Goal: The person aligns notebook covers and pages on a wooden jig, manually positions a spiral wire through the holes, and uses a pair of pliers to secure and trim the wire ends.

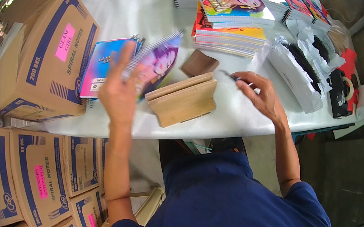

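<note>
My left hand (118,93), blurred by motion, holds a spiral notebook (159,64) with a purple illustrated cover, thumb seemingly on the cover. The notebook stands tilted, its wire coil along the top edge. Behind my fingers a blue and pink spiral notebook (103,61) lies beside a carton. My right hand (259,92) is closed around a small hand tool (229,75) with a thin dark tip; my fingers hide most of it. Between my hands stands a grooved wooden block (184,101), touched by neither. Just beyond it lies a curved brown piece (200,63).
Stacks of colourful notebooks (236,8) occupy the far right of the white-covered table (134,1). At right is a white-wrapped pack of black coils (296,77), near a tape roll (347,87). A large carton (45,59) stands at left; several more cartons (39,180) are stacked below.
</note>
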Action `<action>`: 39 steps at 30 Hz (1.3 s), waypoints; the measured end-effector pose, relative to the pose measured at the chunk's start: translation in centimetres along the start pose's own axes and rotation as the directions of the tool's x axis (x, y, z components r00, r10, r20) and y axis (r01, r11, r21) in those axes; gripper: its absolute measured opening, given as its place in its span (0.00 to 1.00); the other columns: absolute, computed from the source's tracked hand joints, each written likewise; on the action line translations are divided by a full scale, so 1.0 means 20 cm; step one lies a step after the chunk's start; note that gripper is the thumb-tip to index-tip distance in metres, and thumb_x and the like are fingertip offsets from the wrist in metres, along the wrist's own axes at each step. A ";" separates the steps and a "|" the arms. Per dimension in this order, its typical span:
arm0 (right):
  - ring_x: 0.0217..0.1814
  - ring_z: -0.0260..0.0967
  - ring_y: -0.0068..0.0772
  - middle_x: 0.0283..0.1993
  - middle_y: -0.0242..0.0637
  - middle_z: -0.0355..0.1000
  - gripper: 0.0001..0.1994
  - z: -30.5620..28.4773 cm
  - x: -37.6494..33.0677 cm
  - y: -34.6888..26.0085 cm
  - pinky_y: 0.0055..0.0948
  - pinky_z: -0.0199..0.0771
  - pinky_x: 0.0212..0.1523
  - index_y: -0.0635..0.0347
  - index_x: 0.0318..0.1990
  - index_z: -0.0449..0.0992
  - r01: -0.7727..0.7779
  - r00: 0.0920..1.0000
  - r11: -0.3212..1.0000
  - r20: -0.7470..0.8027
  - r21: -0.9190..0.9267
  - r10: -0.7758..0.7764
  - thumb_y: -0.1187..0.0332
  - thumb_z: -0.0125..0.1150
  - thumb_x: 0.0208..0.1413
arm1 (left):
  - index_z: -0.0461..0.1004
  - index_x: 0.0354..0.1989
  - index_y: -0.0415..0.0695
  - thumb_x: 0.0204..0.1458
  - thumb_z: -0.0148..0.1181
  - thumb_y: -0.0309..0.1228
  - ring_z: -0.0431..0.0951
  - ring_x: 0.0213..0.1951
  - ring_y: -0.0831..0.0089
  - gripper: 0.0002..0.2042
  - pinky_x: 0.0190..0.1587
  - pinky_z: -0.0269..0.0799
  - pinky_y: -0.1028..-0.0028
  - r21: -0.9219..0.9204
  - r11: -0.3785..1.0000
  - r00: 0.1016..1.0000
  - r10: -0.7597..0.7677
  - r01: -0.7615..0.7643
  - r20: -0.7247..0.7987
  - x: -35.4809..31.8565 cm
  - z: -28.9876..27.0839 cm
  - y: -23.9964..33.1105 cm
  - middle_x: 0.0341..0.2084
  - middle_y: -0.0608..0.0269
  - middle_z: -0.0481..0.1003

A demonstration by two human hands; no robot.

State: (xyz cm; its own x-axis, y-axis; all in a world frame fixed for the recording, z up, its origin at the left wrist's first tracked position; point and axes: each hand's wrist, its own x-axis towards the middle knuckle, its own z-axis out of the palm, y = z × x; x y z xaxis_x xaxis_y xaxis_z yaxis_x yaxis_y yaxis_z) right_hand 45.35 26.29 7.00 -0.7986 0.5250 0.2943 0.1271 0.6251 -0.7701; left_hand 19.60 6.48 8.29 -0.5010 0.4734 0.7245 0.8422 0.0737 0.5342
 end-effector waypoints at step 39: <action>0.52 0.71 0.54 0.51 0.47 0.73 0.29 0.20 0.39 -0.15 0.45 0.71 0.55 0.51 0.61 0.69 0.432 0.729 0.901 0.602 -0.036 -0.326 0.69 0.67 0.48 | 0.73 0.59 0.57 0.43 0.53 0.09 0.43 0.73 0.54 0.34 0.72 0.41 0.57 0.321 0.927 0.530 -0.374 0.193 0.761 0.22 -0.49 -0.86 0.68 0.67 0.60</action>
State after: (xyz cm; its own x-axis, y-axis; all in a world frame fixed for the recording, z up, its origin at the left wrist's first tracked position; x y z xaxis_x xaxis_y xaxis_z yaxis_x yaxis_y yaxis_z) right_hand 36.45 26.29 9.35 -0.9777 -0.1690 0.1244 -0.2097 0.8107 -0.5466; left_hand 0.86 -1.39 6.53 -0.4289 0.8913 -0.1470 0.7481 0.4416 0.4952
